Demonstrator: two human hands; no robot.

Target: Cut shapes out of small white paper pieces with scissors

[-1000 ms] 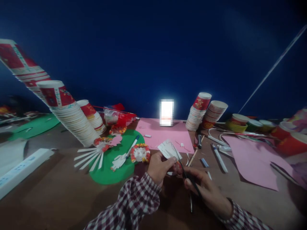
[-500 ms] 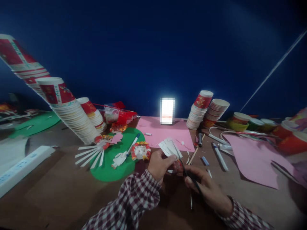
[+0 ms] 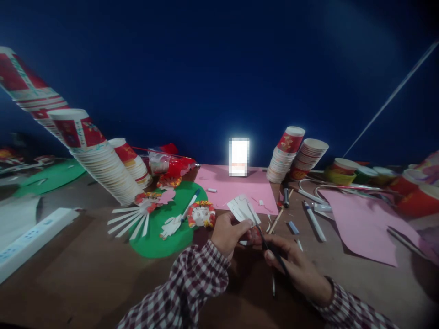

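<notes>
My left hand (image 3: 227, 235) is closed, pinching a piece of white paper (image 3: 242, 208) marked with drawn lines. A red patterned piece (image 3: 254, 234) shows just beneath it, between my hands. My right hand (image 3: 295, 262) is closed around dark-handled scissors (image 3: 279, 260), whose slim blades reach up across the paper's right part. How wide the blades stand apart is hard to tell. A thin shiny tip shows below my right hand. Left of my hands lie a lion-like paper face (image 3: 201, 214) with a red and yellow fringe and a white hand-shaped cutout (image 3: 170, 227).
Pink paper (image 3: 219, 178) lies ahead, with a bright blurred screen (image 3: 239, 156) behind it. Paper cup stacks (image 3: 99, 160) lean at left, others (image 3: 284, 155) at right. A green sheet (image 3: 151, 246), a power strip (image 3: 34, 240), a marker (image 3: 313, 221) and more pink paper (image 3: 363, 237) surround the work.
The white paper has tilted slightly and shifted a little to the right with the scissors still across it. Both hands stay almost in place; the whole view has shifted slightly.
</notes>
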